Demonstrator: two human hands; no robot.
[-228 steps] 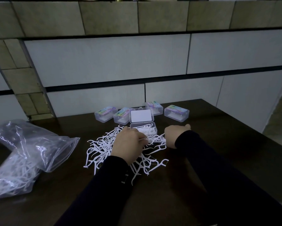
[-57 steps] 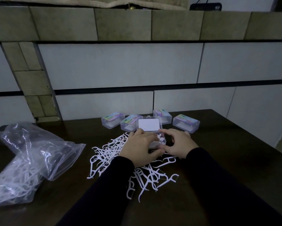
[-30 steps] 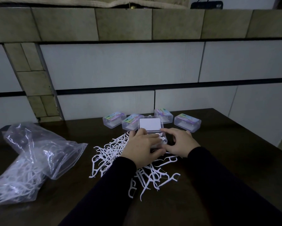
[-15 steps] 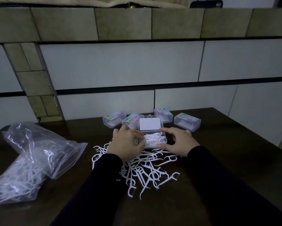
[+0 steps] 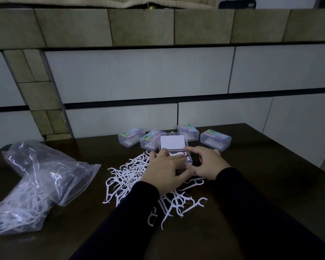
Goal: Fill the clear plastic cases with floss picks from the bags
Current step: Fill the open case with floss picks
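Note:
An open clear case (image 5: 189,159) stands mid-table, its lid (image 5: 172,143) upright with a white label inside, and white floss picks lie in its base. My left hand (image 5: 165,170) lies over the case's base, its fingers pinching a few floss picks (image 5: 176,155) at the case's mouth. My right hand (image 5: 207,163) holds the case's right side between index finger and thumb. A loose pile of floss picks (image 5: 128,177) spreads in front of and left of the case, partly under my forearms. Two clear plastic bags (image 5: 36,182) holding more picks lie at the left.
Several closed clear cases with coloured labels stand in a row behind the open one, such as the leftmost (image 5: 131,136) and the rightmost (image 5: 215,139). The dark table's right edge (image 5: 289,151) runs diagonally. A tiled wall rises just behind the table.
My left hand went left to the loose pile half a second ago and has come back over the open case with picks. My right hand has stayed on the case's right side.

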